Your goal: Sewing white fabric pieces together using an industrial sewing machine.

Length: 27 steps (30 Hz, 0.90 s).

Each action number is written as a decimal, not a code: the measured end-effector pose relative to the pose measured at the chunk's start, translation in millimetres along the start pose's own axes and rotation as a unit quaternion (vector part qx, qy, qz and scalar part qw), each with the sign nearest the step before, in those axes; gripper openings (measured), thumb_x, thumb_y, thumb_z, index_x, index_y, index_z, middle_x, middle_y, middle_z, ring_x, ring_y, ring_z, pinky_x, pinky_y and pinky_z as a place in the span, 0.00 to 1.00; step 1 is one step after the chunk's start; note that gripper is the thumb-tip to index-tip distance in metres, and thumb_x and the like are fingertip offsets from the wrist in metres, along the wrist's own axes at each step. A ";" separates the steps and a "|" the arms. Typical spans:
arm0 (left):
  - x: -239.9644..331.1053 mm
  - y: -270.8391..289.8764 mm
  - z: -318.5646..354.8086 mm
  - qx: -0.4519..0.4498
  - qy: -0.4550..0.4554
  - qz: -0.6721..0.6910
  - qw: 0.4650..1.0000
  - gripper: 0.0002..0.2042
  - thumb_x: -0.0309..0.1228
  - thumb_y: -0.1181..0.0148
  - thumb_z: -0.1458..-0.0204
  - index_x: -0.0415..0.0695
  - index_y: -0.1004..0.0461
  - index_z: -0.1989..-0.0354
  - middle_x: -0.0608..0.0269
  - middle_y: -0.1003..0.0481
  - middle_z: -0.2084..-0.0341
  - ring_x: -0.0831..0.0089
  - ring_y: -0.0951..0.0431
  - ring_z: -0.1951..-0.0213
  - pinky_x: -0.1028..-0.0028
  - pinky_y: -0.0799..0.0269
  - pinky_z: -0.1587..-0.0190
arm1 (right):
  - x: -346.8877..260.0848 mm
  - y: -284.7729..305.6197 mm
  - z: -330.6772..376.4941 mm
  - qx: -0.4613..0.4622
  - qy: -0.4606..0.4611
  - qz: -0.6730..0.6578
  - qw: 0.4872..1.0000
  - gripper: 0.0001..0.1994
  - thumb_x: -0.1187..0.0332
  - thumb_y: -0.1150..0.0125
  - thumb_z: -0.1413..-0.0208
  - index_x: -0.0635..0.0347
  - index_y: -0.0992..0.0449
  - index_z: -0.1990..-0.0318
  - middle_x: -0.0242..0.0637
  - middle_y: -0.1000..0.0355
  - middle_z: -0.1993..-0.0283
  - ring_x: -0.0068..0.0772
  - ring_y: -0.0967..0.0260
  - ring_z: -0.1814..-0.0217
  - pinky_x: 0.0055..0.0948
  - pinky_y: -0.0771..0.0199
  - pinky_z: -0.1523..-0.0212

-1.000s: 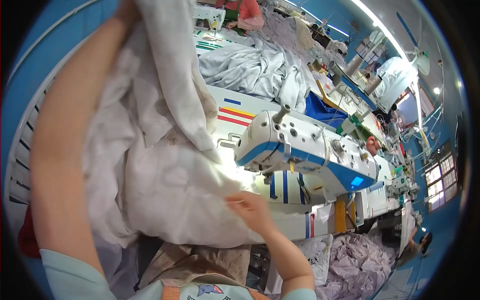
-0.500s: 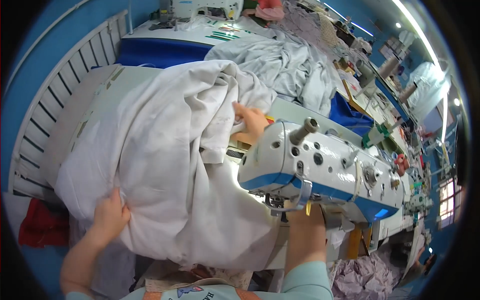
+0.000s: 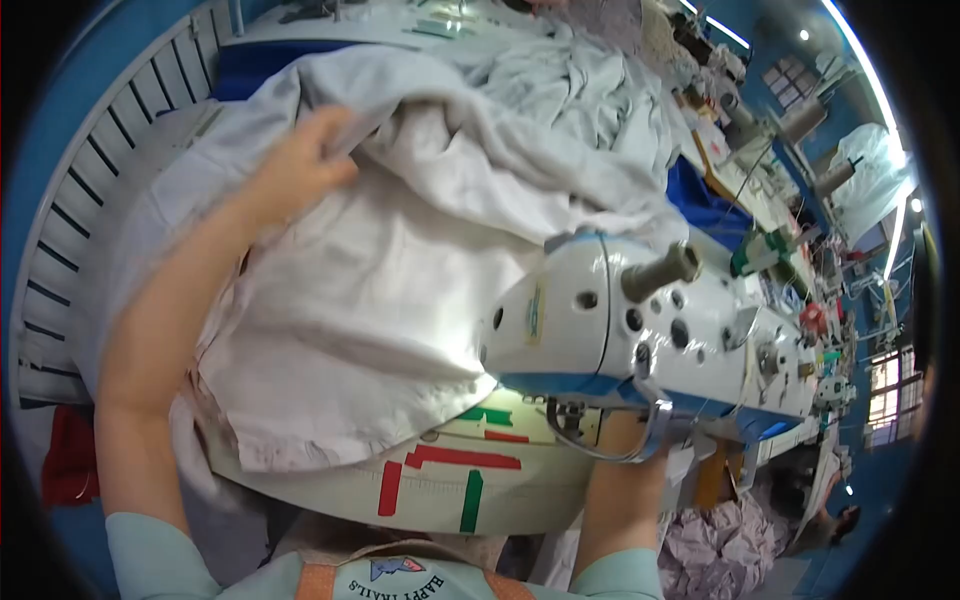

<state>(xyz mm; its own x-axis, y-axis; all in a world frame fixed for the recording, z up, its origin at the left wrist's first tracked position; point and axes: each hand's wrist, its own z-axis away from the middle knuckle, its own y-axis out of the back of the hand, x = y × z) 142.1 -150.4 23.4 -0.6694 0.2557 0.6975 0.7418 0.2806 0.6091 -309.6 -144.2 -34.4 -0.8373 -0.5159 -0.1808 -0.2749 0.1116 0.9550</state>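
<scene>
A large white cloth [image 3: 350, 290] is spread over the sewing machine table, its far part folded over and bunched. My left hand [image 3: 310, 160], slightly blurred, is closed on a fold of it at the far left, arm stretched forward. On the right stands a white and blue sewing machine [image 3: 560, 310], whose lit needle area borders the cloth's near right edge. My right forearm [image 3: 625, 490] passes under the machine's arm; the machine hides the hand, so its fingers do not show. Red tape strips [image 3: 465, 457] and green tape strips [image 3: 471, 500] mark the bare tabletop near me.
A white railing [image 3: 80, 200] runs along the left, with red cloth [image 3: 70, 455] below it. More pale cloth [image 3: 590, 100] is heaped at the back. Crumpled pale fabric [image 3: 725, 545] lies low on the right, and a blue cloth [image 3: 705, 200] hangs behind the machine.
My left hand has moved from the cloth's near edge to its far left, lifting and folding cloth away. The taped tabletop is now uncovered. My right hand has gone out of sight behind the machine.
</scene>
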 end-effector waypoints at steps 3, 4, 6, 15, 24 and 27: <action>40.8 -28.6 82.4 -0.199 -0.216 -0.141 0.945 0.25 0.34 0.35 0.58 0.43 0.31 0.49 0.52 0.32 0.48 0.53 0.32 0.47 0.62 0.37 0.44 | 15.5 3.1 20.8 0.009 -0.028 0.019 0.999 0.12 0.78 0.40 0.55 0.62 0.25 0.60 0.43 0.27 0.60 0.45 0.31 0.55 0.36 0.32 0.54; 49.2 -24.0 103.6 -0.262 -0.253 -0.163 0.917 0.24 0.36 0.34 0.58 0.44 0.29 0.51 0.52 0.32 0.47 0.51 0.33 0.46 0.61 0.37 0.43 | 17.6 6.0 26.2 0.015 -0.033 0.022 0.999 0.12 0.78 0.40 0.55 0.62 0.25 0.60 0.43 0.27 0.60 0.45 0.31 0.55 0.37 0.32 0.54; 58.9 -2.7 127.0 -0.260 -0.202 -0.133 0.935 0.24 0.37 0.33 0.60 0.45 0.28 0.52 0.53 0.32 0.47 0.51 0.33 0.46 0.60 0.37 0.43 | 13.3 16.1 39.4 0.033 -0.039 0.023 0.998 0.11 0.78 0.41 0.55 0.62 0.25 0.61 0.43 0.27 0.60 0.45 0.30 0.55 0.37 0.32 0.54; 91.3 76.0 260.8 -0.341 -0.137 -0.212 0.905 0.28 0.39 0.30 0.70 0.50 0.27 0.54 0.60 0.33 0.47 0.57 0.36 0.42 0.57 0.41 0.40 | -116.3 50.5 123.1 0.120 0.043 -0.177 0.976 0.12 0.82 0.40 0.59 0.62 0.24 0.63 0.42 0.27 0.60 0.46 0.30 0.58 0.37 0.32 0.54; 108.8 29.3 280.4 -0.083 -0.277 -0.089 0.953 0.06 0.26 0.42 0.60 0.45 0.23 0.71 0.64 0.26 0.78 0.61 0.25 0.75 0.65 0.28 0.72 | -221.9 28.2 178.4 0.053 -0.163 -0.654 0.736 0.14 0.83 0.47 0.48 0.64 0.29 0.54 0.40 0.33 0.47 0.32 0.30 0.51 0.25 0.24 0.61; 168.7 -9.7 325.8 -0.166 -0.270 -0.029 0.948 0.07 0.26 0.42 0.59 0.45 0.24 0.69 0.64 0.28 0.82 0.65 0.27 0.80 0.68 0.31 0.78 | -228.9 32.6 221.6 0.034 -0.243 -0.766 0.594 0.15 0.82 0.47 0.49 0.64 0.30 0.52 0.44 0.35 0.43 0.33 0.31 0.48 0.28 0.23 0.63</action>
<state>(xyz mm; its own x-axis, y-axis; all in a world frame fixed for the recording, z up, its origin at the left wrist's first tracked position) 8.9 191.5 12.1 -0.5664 0.7104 0.4178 0.6145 0.0262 0.7885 -231.7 165.8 -14.0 0.3881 0.2491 -0.8873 -0.8944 -0.1304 -0.4278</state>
